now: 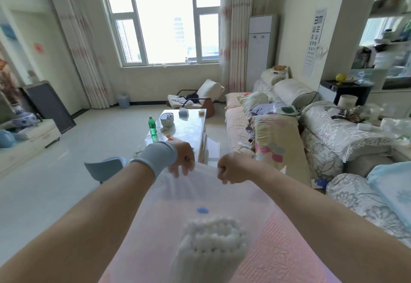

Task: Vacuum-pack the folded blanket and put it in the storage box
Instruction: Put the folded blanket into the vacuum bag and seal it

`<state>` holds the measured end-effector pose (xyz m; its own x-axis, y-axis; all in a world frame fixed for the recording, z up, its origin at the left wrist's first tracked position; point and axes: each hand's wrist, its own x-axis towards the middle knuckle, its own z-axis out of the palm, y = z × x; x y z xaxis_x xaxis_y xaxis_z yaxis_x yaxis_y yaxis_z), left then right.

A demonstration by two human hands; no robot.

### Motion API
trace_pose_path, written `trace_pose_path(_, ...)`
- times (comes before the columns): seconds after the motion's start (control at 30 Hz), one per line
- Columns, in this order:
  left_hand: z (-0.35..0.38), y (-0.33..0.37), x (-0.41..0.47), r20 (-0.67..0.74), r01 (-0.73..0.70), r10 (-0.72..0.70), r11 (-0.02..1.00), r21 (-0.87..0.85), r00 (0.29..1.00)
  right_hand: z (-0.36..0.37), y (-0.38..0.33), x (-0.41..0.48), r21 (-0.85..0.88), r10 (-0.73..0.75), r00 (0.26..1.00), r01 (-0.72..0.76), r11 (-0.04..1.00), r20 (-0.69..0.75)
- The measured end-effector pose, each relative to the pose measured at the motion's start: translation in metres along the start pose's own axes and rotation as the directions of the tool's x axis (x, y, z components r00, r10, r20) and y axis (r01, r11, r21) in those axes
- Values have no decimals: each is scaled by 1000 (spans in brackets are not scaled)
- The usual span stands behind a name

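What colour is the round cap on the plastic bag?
Blue; the cap on the bag shows best in the head view.

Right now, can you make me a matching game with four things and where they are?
Things:
1. white blanket
2. green bottle
3. blue bin
4. eye chart

Places:
A. on the wall
B. inside the clear bag
C. on the coffee table
D. on the floor by the curtain

Pairs: 1-B, 2-C, 3-D, 4-A
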<state>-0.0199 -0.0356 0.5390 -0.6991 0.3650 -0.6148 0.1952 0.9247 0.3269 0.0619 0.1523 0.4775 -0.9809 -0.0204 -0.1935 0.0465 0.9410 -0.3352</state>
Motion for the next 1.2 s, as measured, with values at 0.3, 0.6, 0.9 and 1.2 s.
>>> trace_pose_path(0.3,-28,-27,-24,-279,-43,179,901,432,943,-22,-67,26,-7,-28,974,28,1000,-225)
trace_pose_path(0.6,-77,-66,-38,-144,-87,133,953,289,981,-32,-86,38,-65,50,952,-73,995,-301)
trace_pose_path(0.9,-89,-65,-54,-340,-228,307,940,253,889,-32,-121,55,453,-103,969,197,869,-224)
trace_pose_path(1.2,-85,-118,-22,-425,-450,338,872,-195,840,-25,-124,57,416,-19,972,118,902,-235)
